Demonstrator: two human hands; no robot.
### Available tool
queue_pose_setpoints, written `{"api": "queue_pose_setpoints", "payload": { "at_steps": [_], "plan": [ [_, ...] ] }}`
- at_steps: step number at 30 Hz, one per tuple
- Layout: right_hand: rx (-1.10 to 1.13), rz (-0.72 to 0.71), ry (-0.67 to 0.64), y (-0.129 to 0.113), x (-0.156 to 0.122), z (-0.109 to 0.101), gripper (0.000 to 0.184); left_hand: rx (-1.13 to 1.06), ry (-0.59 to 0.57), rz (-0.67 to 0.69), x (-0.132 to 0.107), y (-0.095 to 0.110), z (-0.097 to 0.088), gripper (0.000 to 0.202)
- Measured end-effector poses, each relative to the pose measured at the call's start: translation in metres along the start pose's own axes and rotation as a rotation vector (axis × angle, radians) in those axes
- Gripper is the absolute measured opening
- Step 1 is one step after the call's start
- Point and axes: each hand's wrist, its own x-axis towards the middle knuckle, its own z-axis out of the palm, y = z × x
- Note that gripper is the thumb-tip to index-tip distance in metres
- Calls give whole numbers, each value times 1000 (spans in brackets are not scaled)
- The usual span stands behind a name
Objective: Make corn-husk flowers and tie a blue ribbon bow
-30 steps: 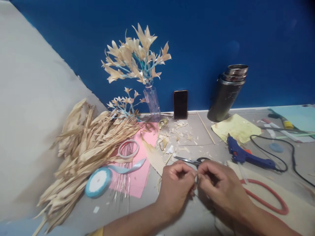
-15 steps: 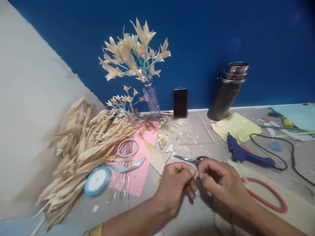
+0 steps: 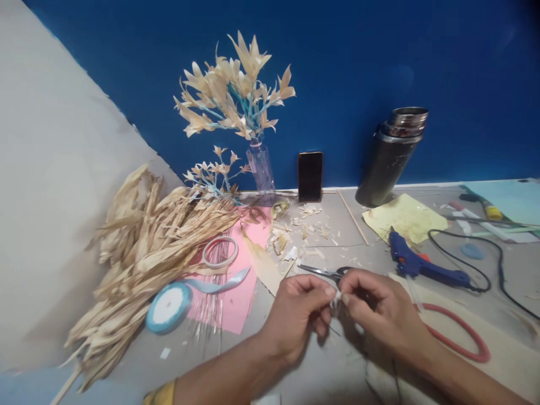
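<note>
Two bare hands meet over the desk [image 3: 139,360]. The left hand [image 3: 297,315] has its thumb and first finger squeezed together on one tiny white bit [image 3: 336,298]. The right hand [image 3: 382,309] pinches the same bit from the other side, so the bit sits right between the two hands. It is too small to tell what it is. One thin dark wire [image 3: 334,331] pokes out under the left hand's fingers.

Now go round like a clock, with the hands in the middle. One pair of scissors [image 3: 323,273] lies at 11 o'clock, just by the right hand, which hides part of it. One phone [image 3: 310,177] stands up near 12. One flask [image 3: 386,169] leans at 1. One blue glue gun [image 3: 422,270] is at 2, near one yellow paper [image 3: 403,216]. One red loop [image 3: 478,337] is between 3 and 4, partly hidden. One blue ribbon roll [image 3: 169,308] is at 9. One ring of tape [image 3: 230,261] is at 10, by the pink paper [image 3: 247,306]. One big pile of dry husks [image 3: 143,264] is between 9 and 10. One clear bottle [image 3: 261,174] of pale flowers [image 3: 248,59] stands at 11, with too many flowers to count.
</note>
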Motion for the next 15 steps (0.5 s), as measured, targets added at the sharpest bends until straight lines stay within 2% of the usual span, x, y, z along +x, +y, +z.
{"api": "queue_pose_setpoints", "payload": {
  "at_steps": [5,9,15],
  "plan": [
    [139,122,-53,4,0,-2,15,-10,-29,20,-1,1,1,33],
    [245,163,-98,7,1,-3,16,-21,-82,22,-2,0,1,38],
    [306,201,-58,6,3,-6,14,-27,-116,76,-2,-2,-4,36]
  ]
}}
